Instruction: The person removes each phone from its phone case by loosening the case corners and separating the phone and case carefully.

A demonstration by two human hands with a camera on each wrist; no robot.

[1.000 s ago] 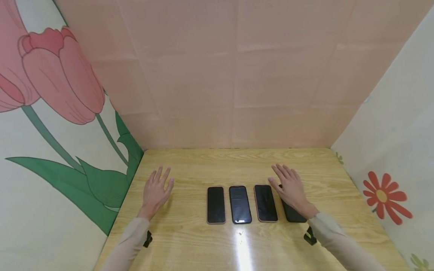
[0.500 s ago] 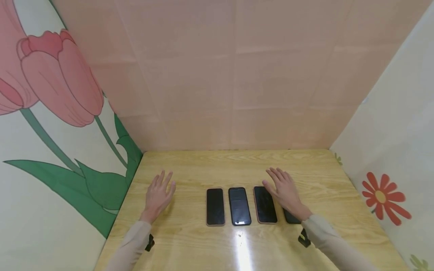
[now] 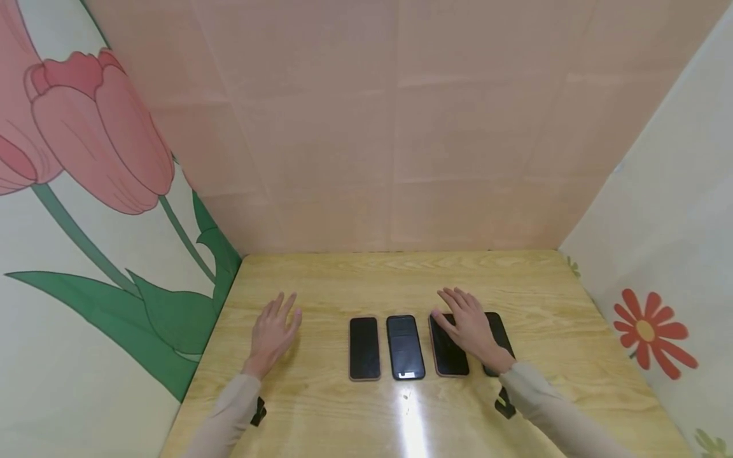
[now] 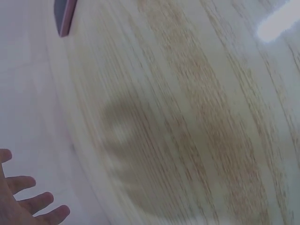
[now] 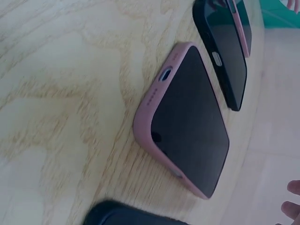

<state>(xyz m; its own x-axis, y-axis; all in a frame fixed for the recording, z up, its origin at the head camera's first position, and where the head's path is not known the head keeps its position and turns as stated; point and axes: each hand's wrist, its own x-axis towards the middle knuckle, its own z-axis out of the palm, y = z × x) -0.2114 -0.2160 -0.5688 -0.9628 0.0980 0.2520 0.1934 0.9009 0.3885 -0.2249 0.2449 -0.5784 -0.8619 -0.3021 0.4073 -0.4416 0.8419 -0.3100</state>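
Observation:
Several phones lie face up in a row on the wooden table. Leftmost is a phone with a pink edge (image 3: 364, 348), then a dark-cased phone (image 3: 405, 347). Beside these lie a pink-cased phone (image 3: 451, 356) and, at the right end, a black phone (image 3: 499, 332). My right hand (image 3: 471, 323) hovers, fingers extended, overlapping the pink-cased phone and part of the black one in the head view. Left of the row, my left hand (image 3: 270, 336) is spread over bare wood, holding nothing. Its fingers (image 4: 36, 202) show at the lower left of the left wrist view, above their shadow.
A pinkish wall covering (image 3: 395, 127) rises behind the table (image 3: 321, 407). Side walls carry a tulip print (image 3: 103, 133) on the left and a red flower print (image 3: 645, 331) on the right. Light glares off the tabletop in front of the phones.
My right hand has moved left, from over the black phone to over the pink-cased one, uncovering more of the black phone. My left hand has shifted slightly right. The phones stay put.

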